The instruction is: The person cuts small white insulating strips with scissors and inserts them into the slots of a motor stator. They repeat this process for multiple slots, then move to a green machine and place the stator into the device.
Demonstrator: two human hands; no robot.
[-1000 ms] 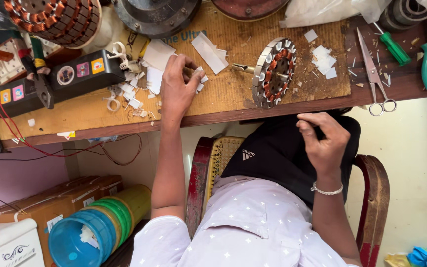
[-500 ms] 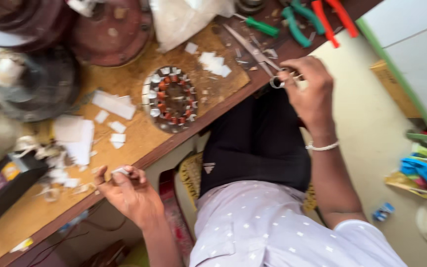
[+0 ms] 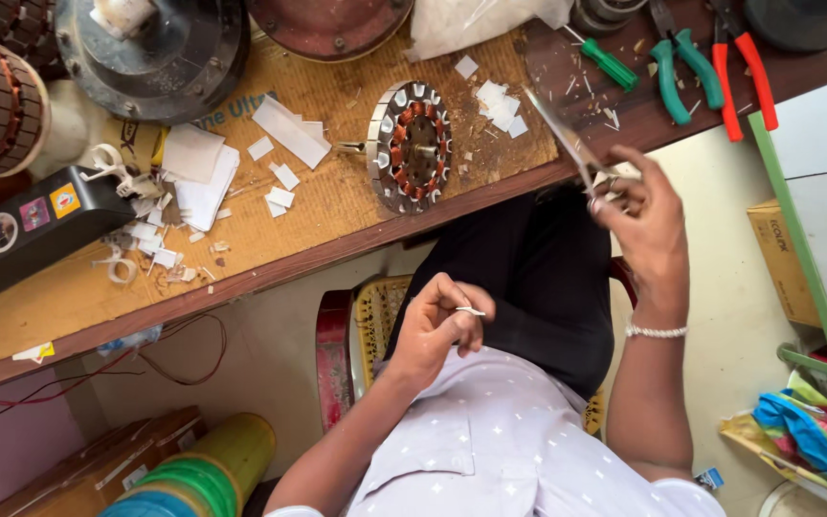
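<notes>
Paper strip (image 3: 471, 310), thin and floppy, sits pinched in the left hand (image 3: 437, 330) mid-frame; best held by its edges. Right hand (image 3: 648, 225) grips scissors (image 3: 567, 139), upper right.

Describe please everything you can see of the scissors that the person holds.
The scissors are a slim metal pair with long, pale, shiny blades, which look shut or nearly shut. The right hand holds them by the handle end, which the fingers mostly hide. The blades point up and to the left, slanting over the front edge of the wooden workbench and above its dark right part. They seem lifted clear of the bench, and nothing but the hand touches them.
</notes>
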